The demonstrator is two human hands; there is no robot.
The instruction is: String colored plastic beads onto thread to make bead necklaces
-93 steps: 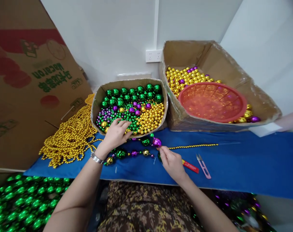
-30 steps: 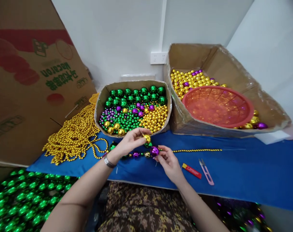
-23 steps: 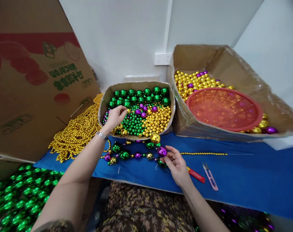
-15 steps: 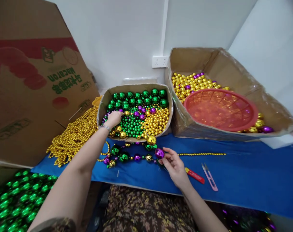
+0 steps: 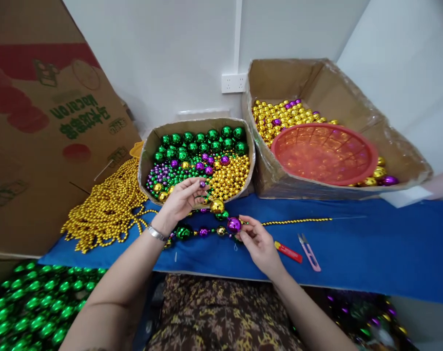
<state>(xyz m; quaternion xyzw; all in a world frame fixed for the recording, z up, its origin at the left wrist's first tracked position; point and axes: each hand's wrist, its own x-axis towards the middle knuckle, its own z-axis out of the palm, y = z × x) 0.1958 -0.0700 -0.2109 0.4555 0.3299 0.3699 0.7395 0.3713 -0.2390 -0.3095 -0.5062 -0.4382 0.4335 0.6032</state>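
Note:
My left hand [image 5: 179, 202] hovers at the front edge of the small cardboard box [image 5: 148, 151] and pinches a small purple bead [image 5: 202, 184] between thumb and fingers. My right hand [image 5: 256, 241] rests on the blue cloth [image 5: 371, 243], fingers pinched on the string beside a large purple ball [image 5: 234, 224]. A large gold ball [image 5: 217, 205] sits on the same strand, just above it. The strand of green, purple and gold balls [image 5: 192, 232] lies on the cloth between my hands. The box holds green, purple and gold beads sorted in patches.
A heap of gold bead strands [image 5: 104, 209] lies at the left. A big carton [image 5: 338, 87] at the right holds gold beads and a red basket [image 5: 323, 153]. A red lighter [image 5: 287, 252], pink snips [image 5: 309, 251] and a thin gold strand [image 5: 294, 222] lie on the cloth. Green balls [image 5: 27, 302] fill the lower left.
My left hand has come back out of the small box toward the strand, now pinching a small purple bead. My right hand has stayed at the purple ball.

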